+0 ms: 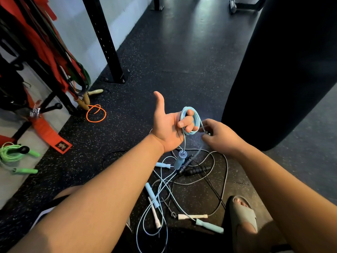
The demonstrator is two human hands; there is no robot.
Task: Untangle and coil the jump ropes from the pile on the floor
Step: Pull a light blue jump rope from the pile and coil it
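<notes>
My left hand (168, 125) is raised palm up, thumb out, with a light blue jump rope (190, 118) coiled around its curled fingers. One blue handle (179, 160) of that rope dangles below the palm. My right hand (218, 136) pinches the rope's free end just right of the coil. Beneath them on the floor lies the tangled pile (184, 185): light blue, grey and black ropes, black handles (196, 169), white handles (192, 216) and light blue handles (209, 225).
A black punching bag (284, 70) hangs close on the right. A black rack post (104, 39) stands at the back left, with red bands (42, 52), wooden handles and an orange rope (96, 113). A coiled green rope (13, 154) lies at left. My sandalled foot (242, 212) rests beside the pile.
</notes>
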